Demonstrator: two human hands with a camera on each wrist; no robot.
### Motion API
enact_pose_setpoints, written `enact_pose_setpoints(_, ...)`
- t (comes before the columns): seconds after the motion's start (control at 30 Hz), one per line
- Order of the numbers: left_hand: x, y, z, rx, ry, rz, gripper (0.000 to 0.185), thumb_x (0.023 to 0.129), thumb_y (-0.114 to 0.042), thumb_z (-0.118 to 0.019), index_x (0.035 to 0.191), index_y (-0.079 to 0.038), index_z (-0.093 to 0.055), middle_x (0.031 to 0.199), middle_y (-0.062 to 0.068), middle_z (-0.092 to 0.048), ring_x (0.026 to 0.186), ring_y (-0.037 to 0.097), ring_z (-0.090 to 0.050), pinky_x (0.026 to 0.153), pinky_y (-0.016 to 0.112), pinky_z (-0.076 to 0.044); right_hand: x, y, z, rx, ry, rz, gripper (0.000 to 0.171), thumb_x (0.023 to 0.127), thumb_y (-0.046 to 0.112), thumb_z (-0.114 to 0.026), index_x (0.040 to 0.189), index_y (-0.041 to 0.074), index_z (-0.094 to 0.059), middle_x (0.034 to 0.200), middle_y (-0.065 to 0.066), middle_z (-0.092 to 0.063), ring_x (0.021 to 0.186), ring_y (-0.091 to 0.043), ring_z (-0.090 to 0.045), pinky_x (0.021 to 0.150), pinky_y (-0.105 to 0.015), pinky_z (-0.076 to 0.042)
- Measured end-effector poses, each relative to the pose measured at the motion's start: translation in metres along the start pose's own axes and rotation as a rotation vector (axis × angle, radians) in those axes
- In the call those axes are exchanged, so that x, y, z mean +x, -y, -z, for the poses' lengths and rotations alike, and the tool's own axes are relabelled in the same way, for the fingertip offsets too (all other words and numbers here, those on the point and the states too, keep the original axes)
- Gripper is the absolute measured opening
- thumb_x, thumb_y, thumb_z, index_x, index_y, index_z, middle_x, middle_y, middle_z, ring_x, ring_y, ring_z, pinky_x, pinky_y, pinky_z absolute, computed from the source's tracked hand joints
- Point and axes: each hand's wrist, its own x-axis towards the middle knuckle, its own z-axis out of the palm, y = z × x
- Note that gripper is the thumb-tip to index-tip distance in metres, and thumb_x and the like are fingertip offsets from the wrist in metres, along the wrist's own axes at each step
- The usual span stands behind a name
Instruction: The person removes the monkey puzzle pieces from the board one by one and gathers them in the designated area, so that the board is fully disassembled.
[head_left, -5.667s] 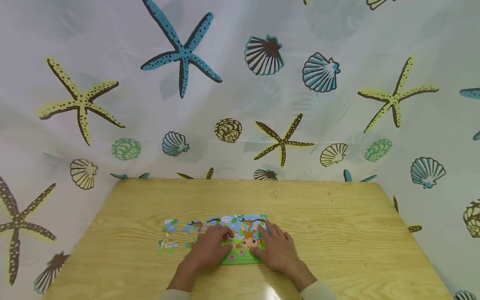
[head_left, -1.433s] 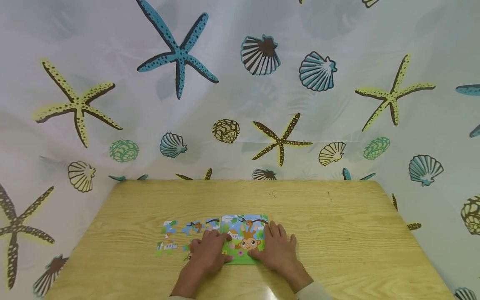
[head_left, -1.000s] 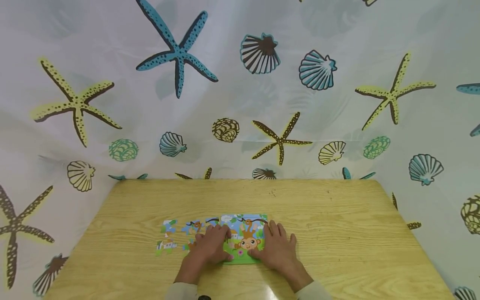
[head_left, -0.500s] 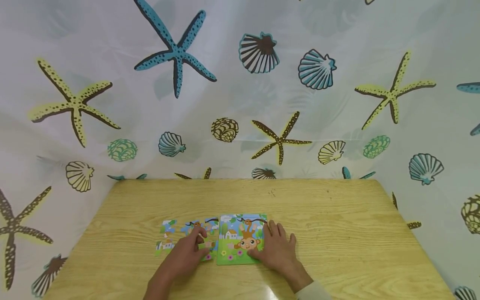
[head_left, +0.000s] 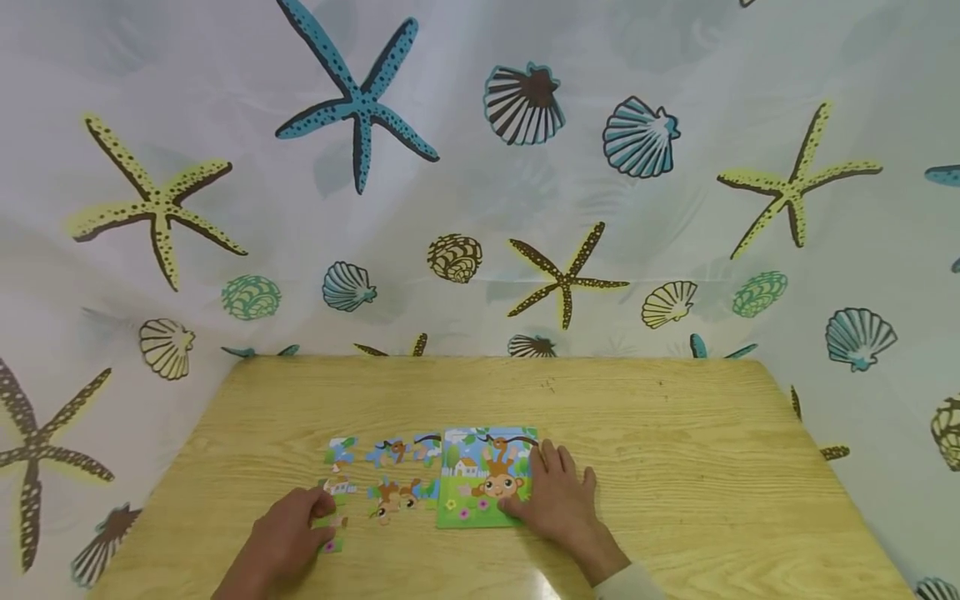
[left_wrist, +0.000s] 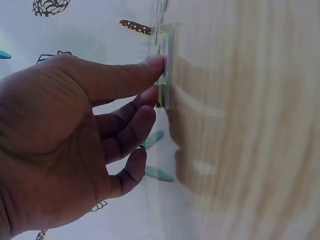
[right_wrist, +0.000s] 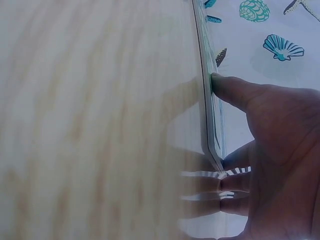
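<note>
My left hand (head_left: 288, 533) is at the lower left of the loose pieces. Between its thumb and forefinger it pinches a green puzzle piece (head_left: 332, 543) with a pink flower, close to the tabletop; in the left wrist view that piece (left_wrist: 168, 70) shows edge-on. To the right lies a square monkey picture board (head_left: 465, 492) with a green lower edge. My right hand (head_left: 566, 504) rests at its right side, thumb on the picture and the other fingers stretched along the edge. The right wrist view shows the board (right_wrist: 206, 105) as a thin slab under the thumb.
Several loose puzzle pieces lie left of the board: a sky-and-leaf piece (head_left: 342, 450), a house piece (head_left: 341, 483), branch pieces (head_left: 401, 450) and monkey-face pieces (head_left: 397, 500). The wooden table (head_left: 675, 450) meets a curtain (head_left: 480, 208) printed with shells and starfish.
My left hand has left the board's left side and moved left with the flower piece, to below the house piece. The right hand has stayed on the board's right edge.
</note>
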Motion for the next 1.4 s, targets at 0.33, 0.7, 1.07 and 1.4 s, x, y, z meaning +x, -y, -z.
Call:
enact_pose_setpoints(0.33, 0.003, -0.043, -0.011, -0.053, -0.107, -0.090, 0.024, 0.087, -0.019, -0.069, 0.108, -0.010, -0.064, 0.101, 0.003, -0.061, 0.090, 0.018, -0.057, 0.076, 0.047, -0.049, -0.001, -0.004, -0.001, 0.015, 0.010, -0.009, 0.092, 0.081, 0.063, -0.065, 0.148, 0.007, -0.037, 0.156, -0.015, -0.031, 0.144, -0.038, -0.026, 0.106, -0.073, -0.019)
enact_pose_setpoints(0.7, 0.029, -0.128, -0.066, 0.067, -0.072, -0.310, 0.038, 0.088, -0.029, -0.068, 0.123, -0.018, -0.059, 0.114, 0.001, -0.057, 0.110, 0.026, -0.050, 0.090, 0.058, -0.040, -0.001, -0.008, 0.000, 0.171, 0.023, -0.027, 0.092, 0.084, 0.061, -0.063, 0.153, 0.011, -0.027, 0.158, -0.020, -0.024, 0.147, -0.042, -0.019, 0.108, -0.075, -0.010)
enact_pose_setpoints(1.07, 0.036, -0.151, -0.084, 0.179, -0.080, -0.318, 0.040, 0.083, -0.039, -0.073, 0.117, -0.019, -0.063, 0.122, 0.002, -0.053, 0.109, 0.023, -0.048, 0.086, 0.053, -0.039, -0.011, -0.030, 0.012, 0.103, 0.065, 0.039, 0.073, 0.086, 0.058, -0.062, 0.147, 0.023, -0.042, 0.158, -0.016, -0.025, 0.148, -0.041, -0.017, 0.107, -0.075, -0.011)
enact_pose_setpoints(1.4, 0.043, -0.161, -0.083, 0.145, -0.058, -0.222, 0.038, 0.075, -0.035, -0.082, 0.104, -0.018, -0.064, 0.114, 0.003, -0.054, 0.106, 0.024, -0.047, 0.087, 0.055, -0.037, -0.013, -0.033, 0.014, 0.095, 0.065, 0.072, 0.070, 0.085, 0.055, -0.065, 0.144, 0.022, -0.047, 0.157, -0.019, -0.027, 0.146, -0.043, -0.020, 0.106, -0.076, -0.013)
